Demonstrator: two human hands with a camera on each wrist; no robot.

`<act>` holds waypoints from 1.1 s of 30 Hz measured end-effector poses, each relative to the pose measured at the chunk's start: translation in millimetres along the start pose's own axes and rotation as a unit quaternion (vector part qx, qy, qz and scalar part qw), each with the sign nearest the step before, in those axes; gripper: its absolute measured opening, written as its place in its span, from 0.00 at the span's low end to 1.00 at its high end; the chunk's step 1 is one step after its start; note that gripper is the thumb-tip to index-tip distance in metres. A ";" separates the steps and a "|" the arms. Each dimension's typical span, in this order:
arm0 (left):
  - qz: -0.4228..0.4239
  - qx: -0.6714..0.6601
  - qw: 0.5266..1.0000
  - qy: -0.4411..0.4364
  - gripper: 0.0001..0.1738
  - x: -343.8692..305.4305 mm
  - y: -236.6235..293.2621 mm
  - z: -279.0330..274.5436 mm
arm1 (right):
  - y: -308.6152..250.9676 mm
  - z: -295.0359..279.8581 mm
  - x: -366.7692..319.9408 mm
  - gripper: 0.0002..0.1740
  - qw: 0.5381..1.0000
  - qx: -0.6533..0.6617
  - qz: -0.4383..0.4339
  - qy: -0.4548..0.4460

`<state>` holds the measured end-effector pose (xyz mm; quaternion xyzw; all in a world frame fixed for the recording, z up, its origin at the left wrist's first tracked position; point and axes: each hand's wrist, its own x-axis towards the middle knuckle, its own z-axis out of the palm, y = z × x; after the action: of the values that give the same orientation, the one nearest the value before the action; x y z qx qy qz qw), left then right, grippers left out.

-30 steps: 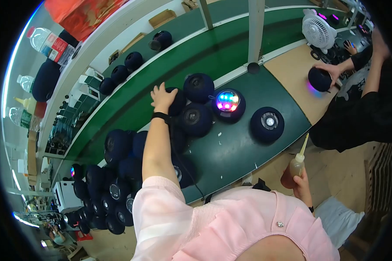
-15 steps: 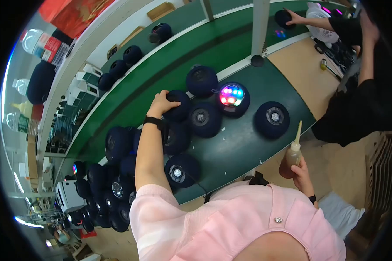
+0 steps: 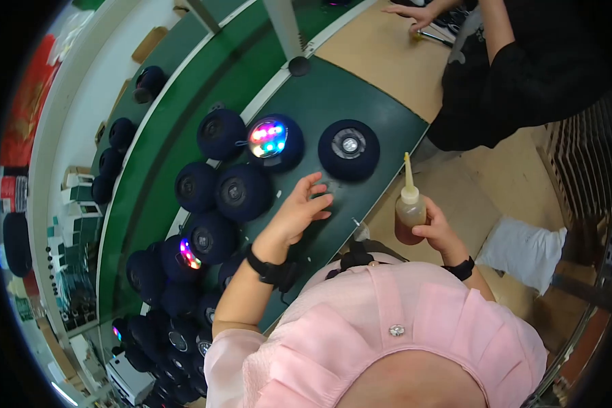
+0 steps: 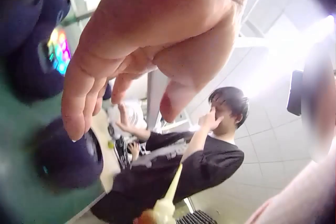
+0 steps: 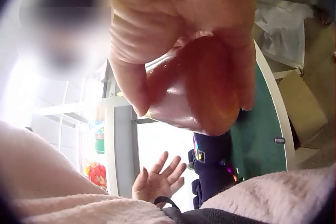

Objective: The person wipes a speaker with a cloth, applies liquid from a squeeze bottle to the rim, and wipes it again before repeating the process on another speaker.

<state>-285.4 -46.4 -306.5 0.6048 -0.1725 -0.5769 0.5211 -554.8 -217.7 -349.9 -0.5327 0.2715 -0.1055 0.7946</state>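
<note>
My left hand (image 3: 299, 209) hovers above the green tabletop (image 3: 306, 88), fingers loosely bent and holding nothing, just below a dark blue round speaker (image 3: 349, 151) that stands alone near the table's edge. My right hand (image 3: 442, 228) grips a squeeze bottle (image 3: 409, 211) of reddish-brown liquid, its long yellow nozzle pointing up. In the right wrist view the fingers wrap the bottle (image 5: 194, 90). Left of the lone speaker, another (image 3: 285, 146) shows coloured lights. The left wrist view has the left hand (image 4: 152, 40) near a speaker (image 4: 68, 153).
Several more speakers (image 3: 234, 192) crowd the table's left side. A grey post (image 3: 282, 27) rises at the back edge beside the green belt (image 3: 197, 95). Another person in black (image 3: 517, 88) sits at the right by a tan board (image 3: 381, 47). A white bag (image 3: 523, 251) lies lower right.
My left hand has let go of a speaker at the back and moved right, towards the lone one. The head view has turned. The neighbour's hand has left the speaker it held.
</note>
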 end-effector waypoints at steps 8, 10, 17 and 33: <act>0.032 0.058 0.975 0.212 0.41 59.3 -40.8 34.4 | 0.1 -8.5 -12.1 0.45 0.999 -0.001 0.019 -0.030; 0.086 0.157 0.952 0.248 0.41 69.4 -50.7 35.0 | 4.0 -11.2 -15.1 0.45 0.999 0.001 0.020 -0.033; 0.102 -0.037 0.957 0.269 0.34 76.4 -45.1 46.4 | 6.5 -14.3 -18.4 0.46 0.999 0.005 0.019 -0.030; 0.130 0.012 0.934 0.334 0.21 52.9 -52.8 2.3 | 9.0 -20.8 -23.2 0.44 0.997 -0.040 -0.007 -0.070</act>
<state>-293.5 -69.2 -377.3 0.7410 -0.0731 -0.2669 0.6118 -586.5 -219.8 -356.6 -0.5719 0.2150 -0.0630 0.7891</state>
